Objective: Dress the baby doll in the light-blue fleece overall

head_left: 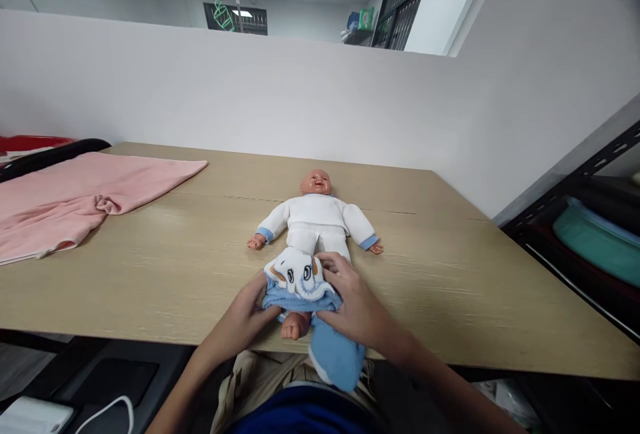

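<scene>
A baby doll [316, 211] in white clothes with blue cuffs lies on its back, head away from me. Over its lower legs is a fluffy blue-and-white cloth piece [297, 277] with an animal face on it; its exact kind I cannot make out. My left hand [251, 306] grips the left edge of this piece, thumb underneath. On its right side, my right hand [353, 301] pinches it between thumb and fingers. A bare doll foot [295, 326] pokes out below. Beside that foot, a rounded blue plush part [337, 354] with a white rim hangs past the table edge.
The doll lies on a wooden table [190, 274] against a white wall [250, 101]. Pink trousers [100, 197] are spread at the left. A dark shelf with a green folded item [597, 237] stands at the right. Below the table's left front is a white device [37, 415] with a cable.
</scene>
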The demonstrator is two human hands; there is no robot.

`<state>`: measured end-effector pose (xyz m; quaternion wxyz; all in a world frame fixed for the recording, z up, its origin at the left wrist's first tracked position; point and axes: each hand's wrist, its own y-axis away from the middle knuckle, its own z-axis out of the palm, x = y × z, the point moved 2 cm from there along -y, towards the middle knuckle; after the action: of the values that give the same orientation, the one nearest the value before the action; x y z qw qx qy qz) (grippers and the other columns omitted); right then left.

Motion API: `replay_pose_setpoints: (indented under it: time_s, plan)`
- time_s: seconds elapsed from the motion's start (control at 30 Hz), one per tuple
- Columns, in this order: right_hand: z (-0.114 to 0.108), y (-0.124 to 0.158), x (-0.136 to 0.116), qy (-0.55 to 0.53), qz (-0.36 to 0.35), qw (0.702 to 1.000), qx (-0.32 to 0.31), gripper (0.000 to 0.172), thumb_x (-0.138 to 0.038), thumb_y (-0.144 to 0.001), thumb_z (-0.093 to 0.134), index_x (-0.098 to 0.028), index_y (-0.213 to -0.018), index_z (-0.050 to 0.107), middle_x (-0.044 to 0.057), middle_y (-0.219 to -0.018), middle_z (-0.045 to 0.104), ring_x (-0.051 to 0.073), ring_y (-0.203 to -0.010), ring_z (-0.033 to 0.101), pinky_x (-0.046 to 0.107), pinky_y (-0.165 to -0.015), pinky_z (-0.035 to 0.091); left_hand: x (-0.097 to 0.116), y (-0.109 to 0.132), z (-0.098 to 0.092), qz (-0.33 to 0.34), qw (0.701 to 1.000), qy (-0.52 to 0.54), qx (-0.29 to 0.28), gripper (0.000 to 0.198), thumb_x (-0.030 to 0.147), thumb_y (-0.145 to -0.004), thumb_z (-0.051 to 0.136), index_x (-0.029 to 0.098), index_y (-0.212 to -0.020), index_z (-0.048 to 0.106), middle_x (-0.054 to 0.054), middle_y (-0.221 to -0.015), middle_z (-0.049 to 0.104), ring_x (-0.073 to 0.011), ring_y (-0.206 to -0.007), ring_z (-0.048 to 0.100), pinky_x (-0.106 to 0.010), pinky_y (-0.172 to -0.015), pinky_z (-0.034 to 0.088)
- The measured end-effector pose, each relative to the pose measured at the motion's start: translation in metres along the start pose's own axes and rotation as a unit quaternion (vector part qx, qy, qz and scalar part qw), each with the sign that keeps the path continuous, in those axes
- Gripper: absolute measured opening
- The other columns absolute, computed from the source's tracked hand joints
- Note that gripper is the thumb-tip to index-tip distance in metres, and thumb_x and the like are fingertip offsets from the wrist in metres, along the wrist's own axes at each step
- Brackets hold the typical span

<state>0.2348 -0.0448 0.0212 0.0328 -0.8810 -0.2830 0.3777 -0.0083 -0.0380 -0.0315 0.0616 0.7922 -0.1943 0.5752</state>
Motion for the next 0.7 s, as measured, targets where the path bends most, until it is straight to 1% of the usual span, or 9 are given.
replay_pose_setpoints:
  time_s: [0.1, 0.23, 0.27, 0.4, 0.43, 0.47, 0.57, 0.63, 0.7]
  plan:
    - [-0.013, -0.017, 0.019, -0.051, -0.075, 0.995, -0.047, 0.057, -0.011, -0.076, 0.083, -0.024, -0.131, 0.074, 0.011, -0.154, 0.059, 0.030, -0.147, 0.055, 0.043, -0.124, 0.043, 0.002, -0.014, -0.016, -0.012, 0.999, -0.013, -0.031, 0.051, 0.035, -0.090, 0.075, 0.018, -0.138, 0.070, -0.013, -0.151, 0.069, -0.0384, -0.144, 0.058, -0.051, -0.129, 0.037]
    - [-0.023, -0.040, 0.044, -0.080, -0.098, 0.984, -0.124, 0.031, -0.023, -0.081, 0.089, -0.021, -0.111, 0.082, 0.009, -0.138, 0.070, 0.027, -0.127, 0.068, 0.039, -0.112, 0.052, 0.006, -0.038, -0.027, -0.025, 0.993, -0.022, -0.111, 0.053, 0.042, -0.084, 0.086, 0.020, -0.131, 0.076, -0.011, -0.143, 0.075, -0.0384, -0.136, 0.064, -0.050, -0.124, 0.044]
    - [-0.025, -0.045, 0.047, -0.085, -0.093, 0.983, -0.133, 0.030, -0.029, -0.080, 0.092, -0.021, -0.107, 0.082, 0.009, -0.136, 0.071, 0.027, -0.125, 0.069, 0.038, -0.111, 0.052, 0.006, -0.043, -0.029, -0.025, 0.992, -0.021, -0.125, 0.054, 0.043, -0.083, 0.087, 0.020, -0.131, 0.076, -0.011, -0.141, 0.076, -0.0377, -0.134, 0.065, -0.048, -0.123, 0.045]
    - [-0.029, -0.054, 0.047, -0.102, -0.055, 0.988, -0.106, 0.077, -0.056, -0.065, 0.101, -0.020, -0.129, 0.075, 0.011, -0.138, 0.072, 0.032, -0.131, 0.064, 0.042, -0.116, 0.048, 0.003, -0.062, -0.036, -0.015, 0.985, 0.004, -0.174, 0.045, 0.052, -0.086, 0.085, 0.016, -0.113, 0.078, -0.009, -0.118, 0.081, -0.0323, -0.116, 0.070, -0.041, -0.108, 0.054]
    - [-0.030, -0.053, 0.046, -0.097, -0.044, 0.990, -0.093, 0.081, -0.060, -0.068, 0.099, -0.020, -0.133, 0.071, 0.011, -0.136, 0.072, 0.032, -0.129, 0.064, 0.043, -0.115, 0.048, 0.002, -0.065, -0.039, -0.005, 0.984, 0.007, -0.176, 0.045, 0.056, -0.088, 0.082, 0.016, -0.107, 0.078, -0.009, -0.114, 0.079, -0.0310, -0.112, 0.069, -0.040, -0.104, 0.055]
    - [-0.032, -0.050, 0.044, -0.085, -0.033, 0.992, -0.083, 0.076, -0.062, -0.075, 0.094, -0.020, -0.133, 0.070, 0.011, -0.131, 0.073, 0.030, -0.123, 0.066, 0.042, -0.110, 0.049, 0.000, -0.067, -0.041, 0.008, 0.986, 0.004, -0.165, 0.047, 0.061, -0.090, 0.078, 0.015, -0.103, 0.077, -0.009, -0.112, 0.078, -0.0301, -0.110, 0.068, -0.039, -0.102, 0.055]
    - [-0.036, -0.035, 0.043, -0.056, 0.005, 0.995, -0.087, 0.043, -0.062, -0.099, 0.071, -0.020, -0.109, 0.070, 0.003, -0.100, 0.070, 0.021, -0.092, 0.062, 0.034, -0.089, 0.049, -0.004, -0.070, -0.047, 0.040, 0.995, -0.024, -0.083, 0.056, 0.070, -0.100, 0.061, 0.015, -0.097, 0.074, -0.010, -0.111, 0.074, -0.0291, -0.110, 0.064, -0.038, -0.106, 0.052]
    - [-0.038, -0.022, 0.047, -0.104, 0.032, 0.989, -0.097, 0.038, -0.059, -0.103, 0.067, -0.021, -0.099, 0.065, -0.002, -0.090, 0.060, 0.017, -0.084, 0.054, 0.030, -0.082, 0.045, -0.005, -0.070, -0.049, 0.041, 0.998, -0.033, -0.044, 0.057, 0.070, -0.104, 0.054, 0.016, -0.103, 0.072, -0.009, -0.112, 0.073, -0.0280, -0.111, 0.064, -0.038, -0.107, 0.050]
    - [-0.039, -0.011, 0.052, -0.217, 0.048, 0.970, -0.094, 0.038, -0.058, -0.100, 0.071, -0.022, -0.101, 0.061, -0.003, -0.092, 0.054, 0.016, -0.088, 0.052, 0.028, -0.083, 0.044, -0.001, -0.071, -0.048, 0.038, 0.998, -0.038, -0.037, 0.053, 0.066, -0.106, 0.051, 0.016, -0.112, 0.069, -0.009, -0.113, 0.071, -0.0261, -0.110, 0.064, -0.036, -0.104, 0.051]
